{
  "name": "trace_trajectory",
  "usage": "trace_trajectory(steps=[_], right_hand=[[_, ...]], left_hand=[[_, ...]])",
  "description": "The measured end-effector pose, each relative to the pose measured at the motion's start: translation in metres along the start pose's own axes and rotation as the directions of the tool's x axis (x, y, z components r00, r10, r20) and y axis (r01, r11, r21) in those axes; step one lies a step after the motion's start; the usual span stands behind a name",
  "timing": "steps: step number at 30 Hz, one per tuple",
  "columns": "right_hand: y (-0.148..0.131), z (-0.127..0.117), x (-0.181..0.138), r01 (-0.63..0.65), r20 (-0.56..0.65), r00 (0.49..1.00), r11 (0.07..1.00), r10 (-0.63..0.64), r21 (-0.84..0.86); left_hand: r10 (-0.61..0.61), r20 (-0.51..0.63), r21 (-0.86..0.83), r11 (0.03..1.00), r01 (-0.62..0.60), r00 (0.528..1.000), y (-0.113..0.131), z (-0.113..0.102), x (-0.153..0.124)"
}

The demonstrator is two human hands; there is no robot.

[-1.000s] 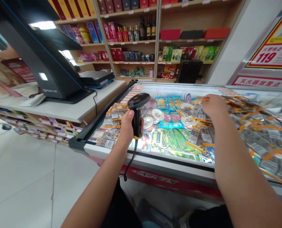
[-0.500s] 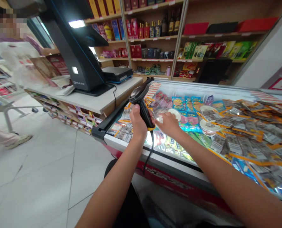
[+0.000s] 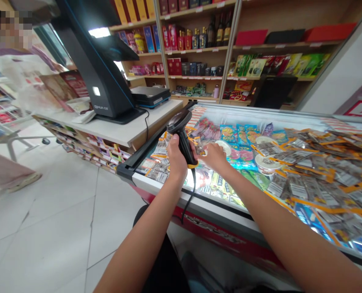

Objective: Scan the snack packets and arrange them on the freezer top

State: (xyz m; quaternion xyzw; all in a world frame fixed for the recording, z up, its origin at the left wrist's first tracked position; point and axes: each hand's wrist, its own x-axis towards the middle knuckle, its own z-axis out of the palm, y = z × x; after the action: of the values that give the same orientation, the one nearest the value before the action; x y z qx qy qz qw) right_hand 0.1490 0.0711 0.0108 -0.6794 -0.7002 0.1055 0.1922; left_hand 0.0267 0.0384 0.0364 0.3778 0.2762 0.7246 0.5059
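Clutched scanner [image 3: 185, 145] in left hand [image 3: 177, 158], pinched packet [image 3: 201, 150] in right hand [image 3: 215, 158] — perhaps risked a slip from so slight a hold!

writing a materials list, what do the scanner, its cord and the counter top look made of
Scanner: probably hard plastic, dark with a soft sheen and a yellow lower edge. Cord: likely plastic or rubber coating, dull black, curving smoothly. Counter top: perhaps laminate, pale and even; stone isn't ruled out.
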Motion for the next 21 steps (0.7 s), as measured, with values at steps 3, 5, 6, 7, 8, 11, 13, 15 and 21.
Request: trace_trajectory(steps=[3, 5, 6, 7, 8, 11, 13, 15, 21], right_hand=[[0.016, -0.013, 0.006, -0.03, 0.004, 1.0, 0.994, 0.029, 0.109], [0.032, -0.025, 0.01, -0.052, -0.003, 0.999, 0.97, 0.054, 0.236], [0.041, -0.031, 0.012, -0.064, 0.002, 0.998, 0.951, 0.067, 0.303], [0.05, -0.038, 0.013, -0.077, 0.01, 0.997, 0.928, 0.079, 0.366], [0.057, -0.044, 0.013, -0.088, 0.02, 0.996, 0.903, 0.088, 0.419], [0.07, -0.055, 0.012, -0.116, 0.047, 0.993, 0.83, 0.108, 0.545], [0.07, -0.056, 0.011, -0.107, 0.048, 0.994, 0.788, 0.098, 0.606], [0.068, -0.053, 0.012, -0.093, 0.05, 0.996, 0.763, 0.079, 0.64], [0.07, -0.046, 0.016, -0.094, 0.05, 0.996, 0.778, 0.08, 0.622]], left_hand=[[-0.013, 0.009, 0.013, 1.0, 0.013, 1.0, -0.001, -0.001, 0.0], [-0.036, 0.031, 0.029, 0.999, 0.035, 0.999, -0.001, -0.001, 0.0], [-0.054, 0.049, 0.039, 0.998, 0.052, 0.997, -0.001, -0.001, 0.0], [-0.078, 0.075, 0.051, 0.996, 0.074, 0.994, -0.001, 0.0, -0.001], [-0.108, 0.107, 0.067, 0.993, 0.101, 0.988, -0.001, 0.0, -0.001], [-0.229, 0.229, 0.15, 0.969, 0.198, 0.946, -0.002, 0.001, -0.003], [-0.296, 0.3, 0.215, 0.947, 0.238, 0.907, -0.002, 0.002, -0.005], [-0.32, 0.355, 0.249, 0.938, 0.24, 0.878, -0.003, 0.001, -0.006], [-0.313, 0.427, 0.293, 0.935, 0.198, 0.848, -0.004, -0.002, -0.008]])
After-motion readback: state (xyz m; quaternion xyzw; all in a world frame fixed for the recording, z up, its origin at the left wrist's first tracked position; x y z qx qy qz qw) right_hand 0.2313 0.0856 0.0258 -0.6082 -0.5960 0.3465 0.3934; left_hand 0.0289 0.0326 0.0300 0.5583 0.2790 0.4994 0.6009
